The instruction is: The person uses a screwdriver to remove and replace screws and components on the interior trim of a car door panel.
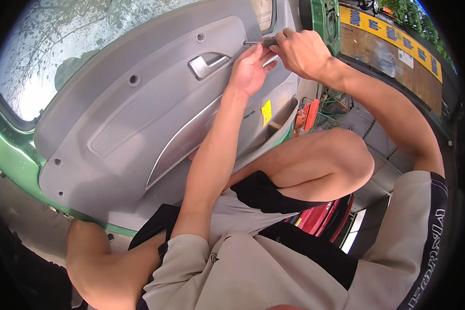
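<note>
A screwdriver point(268, 42) is held level at the upper far corner of the grey inner door panel point(175, 98). Its thin shaft points left, and the tip is at a screw hole point(246, 44) there. My right hand point(304, 52) is closed round the handle end, its fingers bunched together. From below, my left hand point(249, 72) steadies the screwdriver with thumb and forefinger; its other fingers are loosely curled and partly hidden. Left of my hands sits the silver inner door handle point(207, 65) in its recess. Other round holes, such as the upper hole point(200, 37), dot the panel.
The green door frame point(10, 165) and window glass point(46, 51) border the panel. Below my hands is a door pocket with a yellow sticker point(266, 112). Orange-red equipment point(307, 114) and a red, glossy object point(315, 219) lie beyond my raised knee point(349, 155).
</note>
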A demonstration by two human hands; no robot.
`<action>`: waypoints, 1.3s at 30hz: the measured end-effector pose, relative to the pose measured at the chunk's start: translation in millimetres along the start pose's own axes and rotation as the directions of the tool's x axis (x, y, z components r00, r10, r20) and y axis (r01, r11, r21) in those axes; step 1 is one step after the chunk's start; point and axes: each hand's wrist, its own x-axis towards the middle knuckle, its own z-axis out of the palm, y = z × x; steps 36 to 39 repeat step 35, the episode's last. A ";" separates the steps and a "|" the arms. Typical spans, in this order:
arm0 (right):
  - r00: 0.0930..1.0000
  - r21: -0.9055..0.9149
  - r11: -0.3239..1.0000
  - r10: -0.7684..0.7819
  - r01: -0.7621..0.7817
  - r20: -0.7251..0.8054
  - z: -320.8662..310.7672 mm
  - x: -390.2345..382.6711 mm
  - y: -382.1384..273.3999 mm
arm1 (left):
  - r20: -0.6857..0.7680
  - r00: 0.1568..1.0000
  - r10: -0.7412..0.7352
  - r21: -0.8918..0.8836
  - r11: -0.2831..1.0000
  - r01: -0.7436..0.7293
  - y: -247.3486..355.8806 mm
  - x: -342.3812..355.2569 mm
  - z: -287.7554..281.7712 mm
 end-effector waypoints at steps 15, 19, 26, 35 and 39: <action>0.981 0.232 0.972 -0.073 0.030 0.179 36.8 8.4 8.4 | -0.334 0.934 0.126 0.074 0.991 -0.107 -26.8 0.1 42.4; 0.994 0.326 0.944 -0.080 0.050 0.079 -5.7 15.6 -3.8 | -0.224 0.975 0.000 0.056 0.998 0.013 41.9 25.0 7.5; 0.992 0.517 0.856 0.080 -0.016 -0.101 15.0 -86.5 -0.8 | -0.243 0.963 -0.116 0.379 0.903 0.204 17.1 -39.6 83.6; 0.764 0.722 -0.692 0.458 -0.016 0.455 209.7 -131.4 -104.1 | -0.186 0.945 0.269 0.943 0.320 0.094 17.9 -85.8 112.7; 0.764 0.722 -0.692 0.458 -0.016 0.455 209.7 -131.4 -104.1 | -0.186 0.945 0.269 0.943 0.320 0.094 17.9 -85.8 112.7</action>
